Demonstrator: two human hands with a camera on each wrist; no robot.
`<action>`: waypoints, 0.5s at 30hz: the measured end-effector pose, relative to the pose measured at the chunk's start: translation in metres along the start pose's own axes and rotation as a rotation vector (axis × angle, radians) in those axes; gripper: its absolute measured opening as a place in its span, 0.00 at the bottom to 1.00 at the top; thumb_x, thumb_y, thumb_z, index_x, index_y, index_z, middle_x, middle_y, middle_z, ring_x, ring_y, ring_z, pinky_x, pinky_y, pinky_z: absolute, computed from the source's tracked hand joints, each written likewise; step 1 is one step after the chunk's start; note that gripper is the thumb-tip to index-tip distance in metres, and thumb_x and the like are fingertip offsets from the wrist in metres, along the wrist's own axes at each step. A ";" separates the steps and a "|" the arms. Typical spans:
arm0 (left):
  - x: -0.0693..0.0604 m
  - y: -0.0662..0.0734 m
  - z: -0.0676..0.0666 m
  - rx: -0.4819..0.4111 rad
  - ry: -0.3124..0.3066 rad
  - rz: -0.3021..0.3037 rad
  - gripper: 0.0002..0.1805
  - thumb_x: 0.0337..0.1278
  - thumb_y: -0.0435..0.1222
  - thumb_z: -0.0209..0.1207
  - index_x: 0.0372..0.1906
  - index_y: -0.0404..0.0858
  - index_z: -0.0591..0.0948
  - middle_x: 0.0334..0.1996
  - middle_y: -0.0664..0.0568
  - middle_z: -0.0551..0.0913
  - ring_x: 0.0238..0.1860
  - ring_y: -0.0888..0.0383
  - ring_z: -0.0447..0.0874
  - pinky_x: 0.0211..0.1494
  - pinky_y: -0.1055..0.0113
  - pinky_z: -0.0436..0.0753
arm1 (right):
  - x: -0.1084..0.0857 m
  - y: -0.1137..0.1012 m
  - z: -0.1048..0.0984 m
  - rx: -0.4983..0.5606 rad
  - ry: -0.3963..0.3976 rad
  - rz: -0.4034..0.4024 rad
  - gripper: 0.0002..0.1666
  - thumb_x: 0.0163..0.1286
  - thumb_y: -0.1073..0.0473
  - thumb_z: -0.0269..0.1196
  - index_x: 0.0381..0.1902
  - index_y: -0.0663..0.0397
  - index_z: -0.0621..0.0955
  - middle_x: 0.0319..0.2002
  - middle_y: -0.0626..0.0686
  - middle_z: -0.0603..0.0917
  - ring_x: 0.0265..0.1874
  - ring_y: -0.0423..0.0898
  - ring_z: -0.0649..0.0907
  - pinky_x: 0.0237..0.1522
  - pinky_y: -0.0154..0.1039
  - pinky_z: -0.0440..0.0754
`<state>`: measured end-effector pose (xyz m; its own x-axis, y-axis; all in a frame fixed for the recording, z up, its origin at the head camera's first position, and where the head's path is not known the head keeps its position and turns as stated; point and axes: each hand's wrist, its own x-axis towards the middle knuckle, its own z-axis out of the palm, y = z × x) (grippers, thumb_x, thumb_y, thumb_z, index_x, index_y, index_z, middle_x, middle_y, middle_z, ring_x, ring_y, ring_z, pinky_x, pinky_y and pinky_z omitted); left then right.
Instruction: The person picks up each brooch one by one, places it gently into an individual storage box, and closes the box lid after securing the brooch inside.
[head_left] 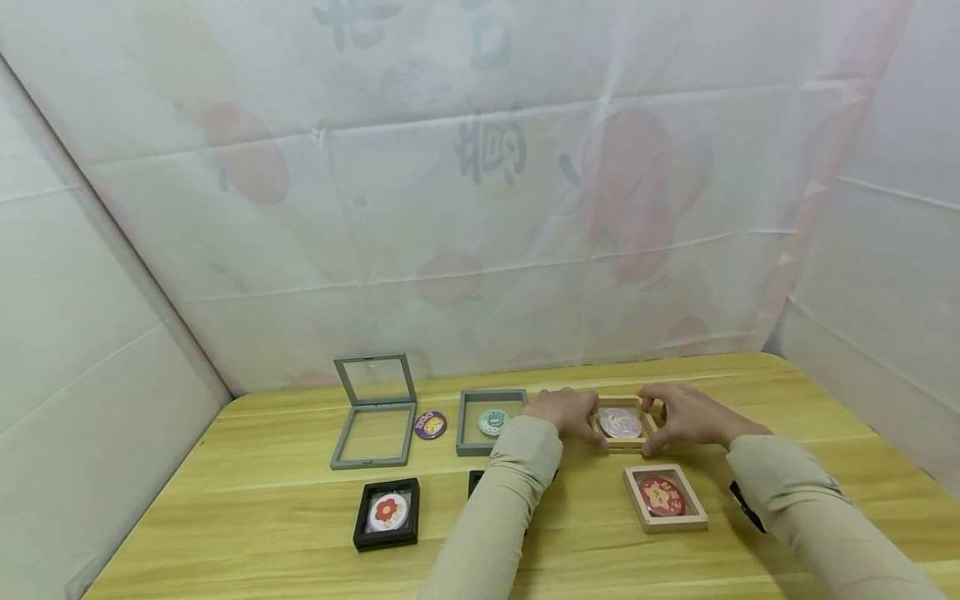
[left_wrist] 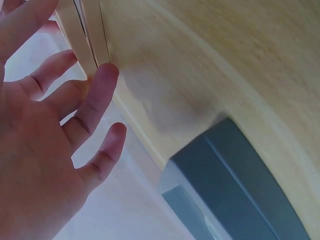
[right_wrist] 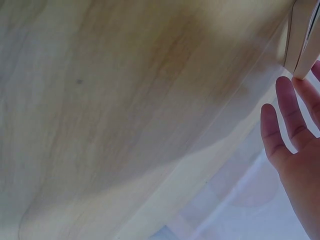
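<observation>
Between both hands is a beige square display frame (head_left: 611, 447) with a pale pink-purple round badge (head_left: 621, 423) in it. My left hand (head_left: 570, 410) holds its left side, thumb at the near corner and fingers toward the far one. On the opposite side my right hand (head_left: 688, 414) grips the right edge with curved fingers and thumb. In the left wrist view the frame (left_wrist: 82, 35) shows a thin gap between its two halves, with fingertips against it. The right wrist view catches only a corner of the frame (right_wrist: 300, 42) above the fingers.
A grey frame (head_left: 460, 425) with a green badge stands left of my left hand. Further left are an open grey frame (head_left: 337, 442) and a purple badge (head_left: 431, 425). Nearer lie a black frame (head_left: 386, 540), a black frame partly behind the left sleeve (head_left: 475, 481), and a beige frame (head_left: 675, 523) with a red badge.
</observation>
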<state>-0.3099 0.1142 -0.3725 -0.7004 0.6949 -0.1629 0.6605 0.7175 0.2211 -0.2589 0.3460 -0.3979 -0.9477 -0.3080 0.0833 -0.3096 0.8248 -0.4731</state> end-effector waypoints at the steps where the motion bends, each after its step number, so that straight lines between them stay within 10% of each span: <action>1: 0.000 0.000 0.000 -0.003 0.000 -0.002 0.22 0.54 0.56 0.72 0.42 0.49 0.77 0.31 0.62 0.80 0.32 0.63 0.75 0.41 0.65 0.71 | 0.000 -0.001 0.000 -0.001 -0.001 0.002 0.35 0.43 0.45 0.83 0.42 0.56 0.79 0.32 0.47 0.77 0.31 0.44 0.75 0.31 0.38 0.73; 15: 0.002 0.002 -0.002 0.046 -0.004 0.010 0.22 0.55 0.57 0.71 0.44 0.48 0.77 0.30 0.61 0.80 0.31 0.63 0.75 0.39 0.65 0.73 | 0.000 -0.003 -0.002 -0.007 -0.011 -0.007 0.33 0.44 0.47 0.84 0.40 0.55 0.78 0.30 0.48 0.76 0.29 0.43 0.73 0.29 0.38 0.71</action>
<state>-0.3102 0.1167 -0.3707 -0.6930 0.7019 -0.1648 0.6790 0.7122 0.1780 -0.2579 0.3447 -0.3953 -0.9446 -0.3189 0.0774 -0.3170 0.8259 -0.4663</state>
